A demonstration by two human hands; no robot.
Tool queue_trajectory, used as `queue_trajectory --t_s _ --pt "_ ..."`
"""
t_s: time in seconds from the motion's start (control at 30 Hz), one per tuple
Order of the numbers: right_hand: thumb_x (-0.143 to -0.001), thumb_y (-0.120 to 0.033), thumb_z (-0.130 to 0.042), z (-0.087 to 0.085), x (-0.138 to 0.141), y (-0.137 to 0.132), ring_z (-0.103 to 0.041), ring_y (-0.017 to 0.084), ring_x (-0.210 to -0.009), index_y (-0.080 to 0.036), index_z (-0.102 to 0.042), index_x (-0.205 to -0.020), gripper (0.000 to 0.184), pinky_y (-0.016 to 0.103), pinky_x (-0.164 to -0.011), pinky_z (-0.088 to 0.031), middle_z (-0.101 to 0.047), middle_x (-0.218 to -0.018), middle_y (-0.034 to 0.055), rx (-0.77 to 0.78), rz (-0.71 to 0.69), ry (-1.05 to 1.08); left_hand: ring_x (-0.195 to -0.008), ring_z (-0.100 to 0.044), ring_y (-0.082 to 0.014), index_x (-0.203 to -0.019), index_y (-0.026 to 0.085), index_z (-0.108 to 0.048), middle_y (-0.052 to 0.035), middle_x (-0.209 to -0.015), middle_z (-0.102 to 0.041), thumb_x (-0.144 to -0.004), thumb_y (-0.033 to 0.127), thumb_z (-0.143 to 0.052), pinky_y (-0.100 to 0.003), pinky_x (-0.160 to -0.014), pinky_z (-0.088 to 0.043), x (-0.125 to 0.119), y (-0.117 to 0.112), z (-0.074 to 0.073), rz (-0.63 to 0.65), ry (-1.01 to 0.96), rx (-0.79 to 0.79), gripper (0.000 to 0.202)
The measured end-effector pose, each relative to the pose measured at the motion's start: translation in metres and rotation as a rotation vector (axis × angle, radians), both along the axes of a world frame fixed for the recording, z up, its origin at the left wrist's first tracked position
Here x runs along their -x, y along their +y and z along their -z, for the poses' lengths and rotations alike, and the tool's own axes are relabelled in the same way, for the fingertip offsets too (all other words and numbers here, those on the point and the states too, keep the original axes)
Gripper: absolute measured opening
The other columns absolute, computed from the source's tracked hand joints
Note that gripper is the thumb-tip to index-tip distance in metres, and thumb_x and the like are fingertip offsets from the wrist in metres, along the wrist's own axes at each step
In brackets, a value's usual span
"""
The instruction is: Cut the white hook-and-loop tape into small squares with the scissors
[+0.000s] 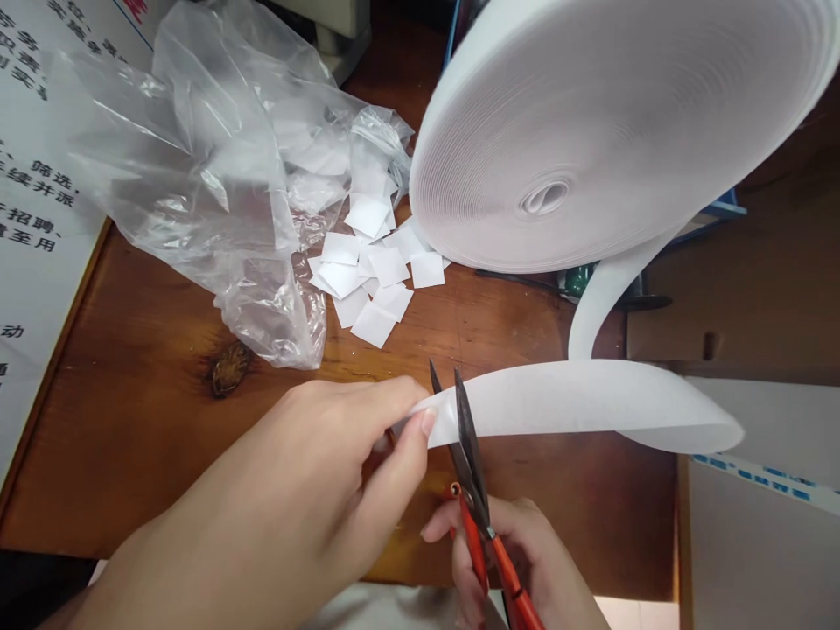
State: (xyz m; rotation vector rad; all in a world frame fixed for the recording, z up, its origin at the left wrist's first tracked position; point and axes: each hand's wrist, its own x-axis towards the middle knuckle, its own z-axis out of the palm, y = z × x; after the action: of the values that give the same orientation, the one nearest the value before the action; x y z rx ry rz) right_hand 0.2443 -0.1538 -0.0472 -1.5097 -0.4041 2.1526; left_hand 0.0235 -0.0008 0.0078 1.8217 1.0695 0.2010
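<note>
My left hand (315, 481) pinches the free end of a white strip (557, 398) between thumb and forefinger. My right hand (525, 542) grips a pair of scissors (471, 464) with red handles. Its dark blades are parted, one on each side of the strip, just right of my left fingertips. From there the strip runs right, loops back and climbs to a large white roll (591, 131) at the upper right. Beyond my left hand lies a loose pile of small white cut squares (374, 262).
A crumpled clear plastic bag (216, 157) with white pieces inside lies behind the pile on the wooden table (150, 376). A printed sheet (32, 219) is at the left. Cardboard (754, 280) stands at the right, near a blue box edge (718, 213).
</note>
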Motion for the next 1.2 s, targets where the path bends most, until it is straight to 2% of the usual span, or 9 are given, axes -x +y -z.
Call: queue_trajectory --t_s 0.07,0.2,0.33,0.5,0.7,0.97,1.1,1.2 --pt "-0.081 -0.070 -0.091 0.001 0.003 0.004 -0.052 0.014 -0.064 -0.020 -0.077 -0.116 0.063 0.030 -0.068 -0.043 -0.057 -0.071 -0.0029 -0.025 -0.027 -0.030 -0.055 -0.057 -0.0078 -0.078 0.023 -0.059 0.0073 -0.067 -0.064 -0.115 0.028 -0.045 -0.030 -0.052 -0.035 0.001 0.001 0.000 0.001 -0.019 0.029 0.040" --pt "-0.060 -0.070 -0.100 0.001 0.007 0.014 -0.049 0.013 -0.055 -0.020 -0.076 -0.107 0.073 0.029 -0.061 -0.037 -0.054 -0.059 -0.0058 -0.066 -0.136 -0.074 -0.054 -0.055 -0.0076 -0.077 0.024 -0.061 0.0079 -0.066 -0.065 -0.115 0.028 -0.045 -0.027 -0.051 -0.036 -0.001 0.004 0.000 -0.005 -0.046 0.067 0.041" --pt "-0.062 -0.072 -0.099 -0.001 0.006 0.016 -0.050 0.012 -0.058 -0.020 -0.078 -0.107 0.073 0.029 -0.064 -0.036 -0.055 -0.064 -0.0053 -0.058 -0.101 -0.095 -0.053 -0.053 -0.0081 -0.075 0.023 -0.060 0.0069 -0.064 -0.063 -0.114 0.028 -0.044 -0.027 -0.050 -0.035 -0.003 0.006 -0.001 -0.016 -0.030 0.062 0.042" --pt "-0.061 -0.075 -0.098 0.001 0.006 0.015 -0.051 0.012 -0.054 -0.020 -0.076 -0.104 0.073 0.028 -0.061 -0.037 -0.053 -0.061 -0.0058 -0.080 -0.143 -0.051 -0.052 -0.053 -0.0085 -0.076 0.023 -0.060 0.0066 -0.063 -0.063 -0.114 0.029 -0.043 -0.028 -0.050 -0.034 -0.001 0.005 0.001 -0.007 -0.022 0.060 0.042" --pt "-0.044 -0.075 -0.107 -0.002 0.009 0.014 -0.051 0.011 -0.056 -0.021 -0.080 -0.103 0.084 0.028 -0.062 -0.035 -0.057 -0.063 -0.0062 -0.022 -0.074 -0.070 -0.051 -0.054 -0.0096 -0.076 0.022 -0.057 0.0046 -0.062 -0.062 -0.114 0.034 -0.042 -0.031 -0.049 -0.031 0.002 -0.002 0.003 -0.021 0.035 0.036 0.043" --pt "-0.048 -0.075 -0.106 -0.004 0.010 0.017 -0.048 0.011 -0.055 -0.022 -0.080 -0.100 0.079 0.029 -0.064 -0.036 -0.058 -0.057 -0.0063 -0.024 -0.091 -0.081 -0.052 -0.053 -0.0093 -0.076 0.022 -0.057 0.0051 -0.062 -0.062 -0.115 0.032 -0.042 -0.030 -0.050 -0.032 -0.001 0.001 0.005 -0.032 0.017 0.029 0.043" --pt "-0.057 -0.075 -0.103 -0.005 0.010 0.016 -0.049 0.011 -0.055 -0.022 -0.079 -0.100 0.072 0.028 -0.063 -0.037 -0.059 -0.059 -0.0056 -0.029 -0.117 -0.098 -0.050 -0.052 -0.0095 -0.075 0.023 -0.058 0.0054 -0.061 -0.062 -0.114 0.033 -0.045 -0.030 -0.048 -0.031 0.000 0.001 0.006 -0.032 0.017 0.036 0.042" --pt "-0.058 -0.077 -0.101 -0.004 0.009 0.015 -0.049 0.011 -0.055 -0.023 -0.078 -0.100 0.072 0.028 -0.059 -0.035 -0.057 -0.059 -0.0059 -0.038 -0.110 -0.100 -0.050 -0.051 -0.0095 -0.075 0.023 -0.059 0.0057 -0.060 -0.061 -0.114 0.034 -0.045 -0.030 -0.047 -0.031 0.001 0.001 0.005 -0.033 0.015 0.037 0.043"
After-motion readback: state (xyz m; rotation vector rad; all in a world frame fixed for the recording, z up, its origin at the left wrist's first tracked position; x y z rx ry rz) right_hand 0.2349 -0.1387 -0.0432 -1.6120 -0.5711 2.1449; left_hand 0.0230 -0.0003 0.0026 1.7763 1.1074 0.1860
